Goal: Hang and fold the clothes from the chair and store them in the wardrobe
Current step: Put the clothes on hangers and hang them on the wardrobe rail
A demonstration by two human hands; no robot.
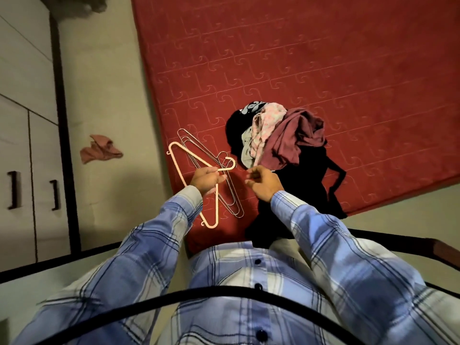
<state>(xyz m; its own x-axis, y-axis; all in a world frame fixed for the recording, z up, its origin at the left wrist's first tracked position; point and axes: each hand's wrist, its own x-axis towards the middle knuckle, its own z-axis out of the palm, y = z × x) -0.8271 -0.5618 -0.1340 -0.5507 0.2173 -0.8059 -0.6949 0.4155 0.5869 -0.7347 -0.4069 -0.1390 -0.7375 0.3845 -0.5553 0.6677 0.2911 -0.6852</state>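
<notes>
My left hand (206,180) grips a pink plastic hanger (179,168) near its hook, holding it over the red mattress (298,58). Several thin metal wire hangers (191,145) are bunched with it; whether they are held or lying on the mattress I cannot tell. My right hand (263,183) hovers with loosely curled fingers and holds nothing, just below a pile of clothes (281,135). The pile has a maroon garment on top, a pink floral one, a grey one and a black printed one beneath. A black garment (298,195) spreads toward me from the pile.
A white wardrobe (27,145) with dark handles stands at the left, doors closed. A pink cloth (99,149) lies on the pale floor between wardrobe and mattress. A dark bed frame rail (388,236) runs close to my body.
</notes>
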